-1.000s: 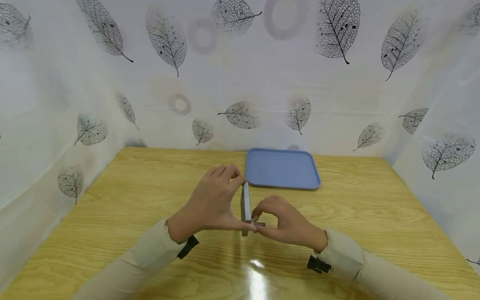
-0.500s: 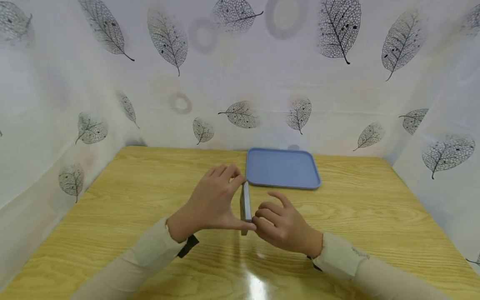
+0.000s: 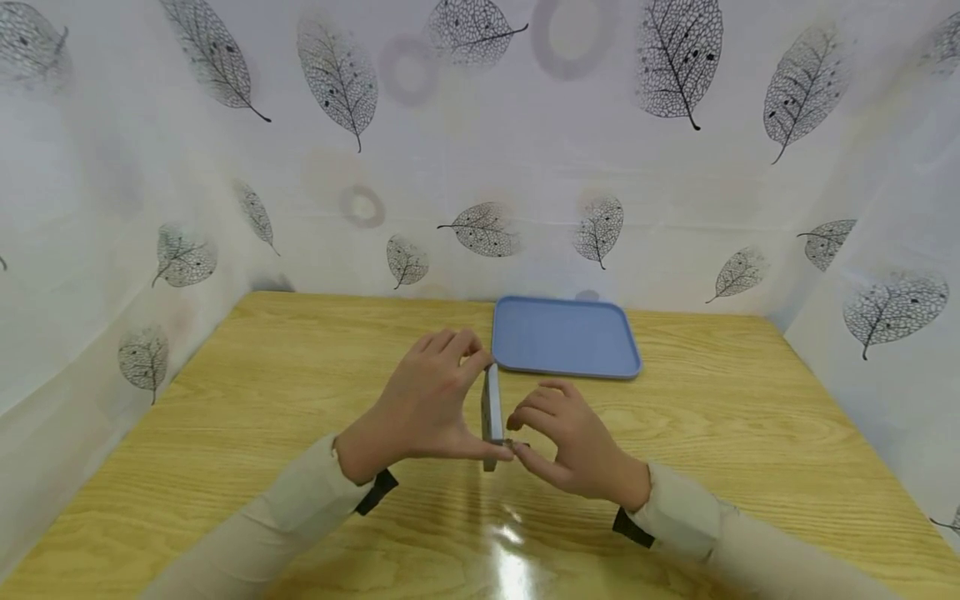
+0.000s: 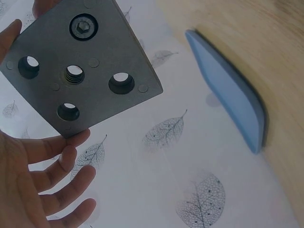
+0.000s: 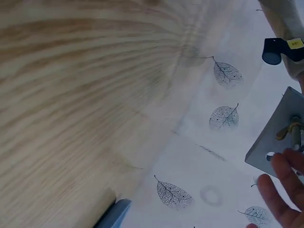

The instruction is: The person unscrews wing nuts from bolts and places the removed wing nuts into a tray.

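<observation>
L grip (image 3: 423,408): clamped on plate (image 4: 102,47) edges; keep stdy.
R grip (image 3: 573,446): thumb/fingers apart nr wing nut (image 5: 283,133); prob. best turned sq. to plate.

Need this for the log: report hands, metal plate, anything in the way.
Left hand holding metal plate. Right hand at bolt, grip unclear. Tray beyond, nothing visibly blocking.

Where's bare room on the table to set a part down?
Bare table either side of the tray, out to the side curtains; also between the sleeves. The tray is empty. Crowded: centre, where the left hand holds the metal plate, right hand beside it.
</observation>
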Demonstrator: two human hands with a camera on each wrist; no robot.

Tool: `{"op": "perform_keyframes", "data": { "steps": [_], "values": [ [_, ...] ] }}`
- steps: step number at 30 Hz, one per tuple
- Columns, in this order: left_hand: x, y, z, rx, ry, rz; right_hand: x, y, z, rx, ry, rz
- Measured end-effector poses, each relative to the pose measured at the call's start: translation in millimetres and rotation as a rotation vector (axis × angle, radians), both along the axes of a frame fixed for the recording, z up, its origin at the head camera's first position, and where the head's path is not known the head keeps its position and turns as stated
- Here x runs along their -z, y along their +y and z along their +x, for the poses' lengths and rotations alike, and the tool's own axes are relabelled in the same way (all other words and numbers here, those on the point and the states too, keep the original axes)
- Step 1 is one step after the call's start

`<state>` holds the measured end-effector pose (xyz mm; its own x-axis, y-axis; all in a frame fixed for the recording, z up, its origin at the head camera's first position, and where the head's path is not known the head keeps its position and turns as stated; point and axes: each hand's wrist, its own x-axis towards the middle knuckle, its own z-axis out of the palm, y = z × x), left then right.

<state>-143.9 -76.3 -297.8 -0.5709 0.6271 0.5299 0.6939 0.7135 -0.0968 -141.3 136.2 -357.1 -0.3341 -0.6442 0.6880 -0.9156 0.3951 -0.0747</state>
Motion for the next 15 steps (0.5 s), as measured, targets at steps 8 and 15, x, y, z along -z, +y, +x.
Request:
{"op": "perform_keyframes", "data": {
  "steps": [8, 15],
  "values": [
    [0.7, 0.1, 0.5, -0.010, -0.016, -0.009, -0.5, 4.6, -3.4, -0.049, -0.360, 0.060],
    [2.1, 0.2, -1.0, -0.001, -0.004, 0.001, 1.7, 4.6, -4.8, -0.090, -0.449, 0.101]
  ]
}}
